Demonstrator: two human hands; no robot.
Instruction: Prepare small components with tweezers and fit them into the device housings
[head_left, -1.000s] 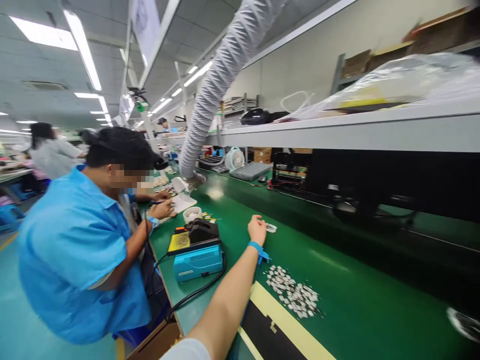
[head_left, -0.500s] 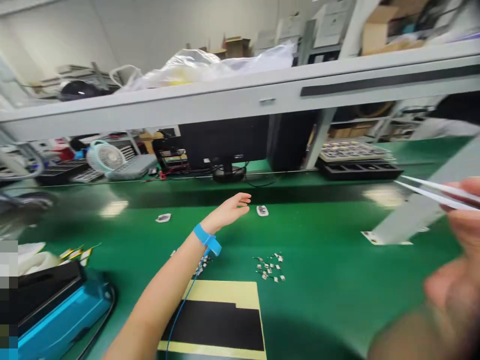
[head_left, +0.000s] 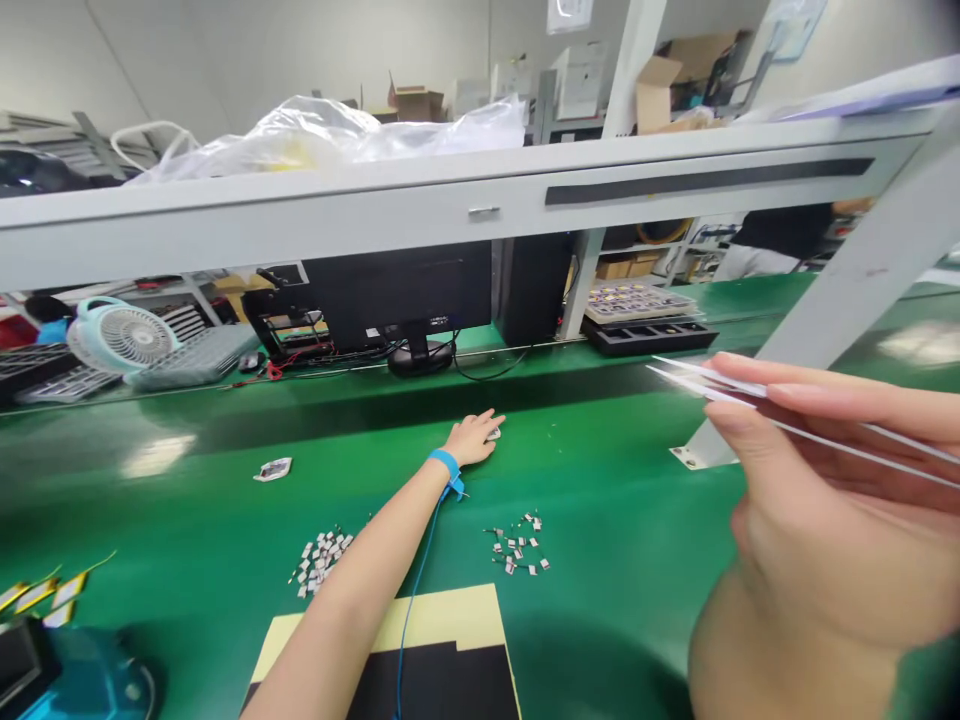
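My left hand (head_left: 471,438), with a blue wrist strap (head_left: 448,470), reaches across the green bench. Its fingers are spread over a small white-rimmed packet (head_left: 493,434) lying there, which they partly cover; a firm grip does not show. In my right hand (head_left: 832,480), raised at the right, are white tweezers (head_left: 705,382), pinched between thumb and fingers with their tips pointing left. Nearer to me lie a pile of small white parts with short leads (head_left: 321,560) and a looser group of similar parts (head_left: 517,545). My left forearm hides some of the first pile.
A second white-rimmed packet (head_left: 273,469) lies left. A yellow-and-black mat (head_left: 480,620) is under my left forearm. The overhead shelf (head_left: 337,215) and its slanting post (head_left: 840,270) stand close. Behind are a monitor (head_left: 405,290), fan (head_left: 127,338) and black tray (head_left: 649,337).
My left hand has gone forward from beside the white-rimmed packet to over it. The view has turned right, bringing my right hand and tweezers further into the picture.
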